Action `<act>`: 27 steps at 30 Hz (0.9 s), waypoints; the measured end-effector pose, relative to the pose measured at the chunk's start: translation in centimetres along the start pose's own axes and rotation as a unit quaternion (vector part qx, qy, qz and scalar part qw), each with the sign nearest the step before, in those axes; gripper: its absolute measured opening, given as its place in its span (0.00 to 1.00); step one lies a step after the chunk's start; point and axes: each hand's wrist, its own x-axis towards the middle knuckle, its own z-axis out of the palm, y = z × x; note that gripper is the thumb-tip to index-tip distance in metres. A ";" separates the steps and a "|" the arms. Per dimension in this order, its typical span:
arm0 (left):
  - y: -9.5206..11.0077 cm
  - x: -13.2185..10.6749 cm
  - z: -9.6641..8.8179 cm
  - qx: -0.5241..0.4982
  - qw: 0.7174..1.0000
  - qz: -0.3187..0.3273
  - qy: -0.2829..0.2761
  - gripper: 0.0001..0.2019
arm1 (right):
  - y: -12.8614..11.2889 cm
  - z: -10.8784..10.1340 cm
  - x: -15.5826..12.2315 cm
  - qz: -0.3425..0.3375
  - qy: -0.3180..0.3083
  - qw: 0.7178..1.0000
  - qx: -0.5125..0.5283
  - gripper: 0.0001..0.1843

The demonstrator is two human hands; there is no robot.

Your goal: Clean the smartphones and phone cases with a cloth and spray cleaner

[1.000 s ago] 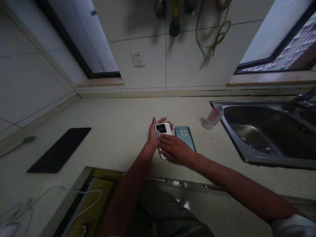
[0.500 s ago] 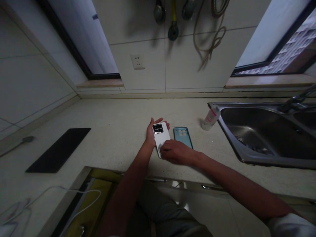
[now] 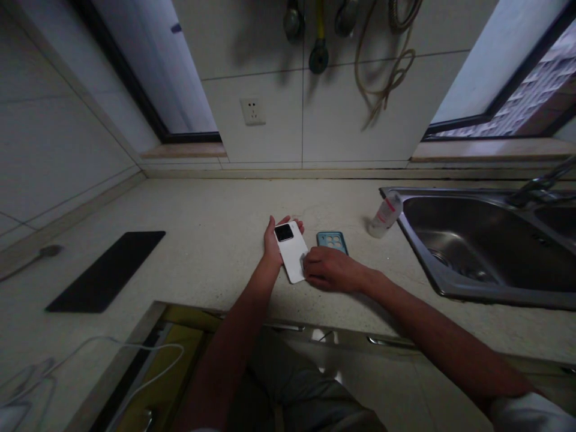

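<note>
A white smartphone (image 3: 293, 255) lies back side up in my left hand (image 3: 271, 243), its black camera block at the far end. The fingers of that hand pass beneath it and show past its far edge. My right hand (image 3: 330, 269) is closed at the phone's lower right edge, pinching a small greyish cloth (image 3: 303, 259) that is mostly hidden by the fingers. Just beyond my right hand, a blue-green phone case (image 3: 332, 239) rests on the counter, its near part covered by the hand.
A clear plastic bottle (image 3: 386, 215) with a red-marked label stands by the steel sink (image 3: 468, 240) on the right. At the left, a black mat (image 3: 108, 271) lies on the pale counter (image 3: 211, 222). A white cable (image 3: 96, 340) trails at the lower left.
My right hand has shifted right with the cloth, from over the phone's lower back to its right edge. The phone has moved slightly left and toward the far side.
</note>
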 end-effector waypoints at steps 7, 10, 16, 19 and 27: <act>-0.4 0.0 -0.1 -0.030 0.999 0.012 0.008 0.21 | -1.6 2.3 1.0 -0.034 0.065 0.996 -0.045 0.13; -0.5 -0.1 -0.1 -0.034 0.999 0.026 0.015 0.21 | -2.1 2.7 1.4 -0.032 0.080 0.995 -0.052 0.13; -0.4 0.2 -0.2 -0.050 0.998 0.033 0.027 0.20 | -1.7 2.1 1.3 -0.023 0.102 0.992 -0.067 0.15; -0.3 0.4 -0.4 -0.049 0.998 0.034 0.030 0.20 | -1.4 1.7 1.1 -0.019 0.096 0.993 -0.066 0.15; 0.0 0.5 -0.7 -0.052 0.998 0.023 0.026 0.21 | -0.5 0.5 0.4 -0.021 0.087 0.995 -0.035 0.11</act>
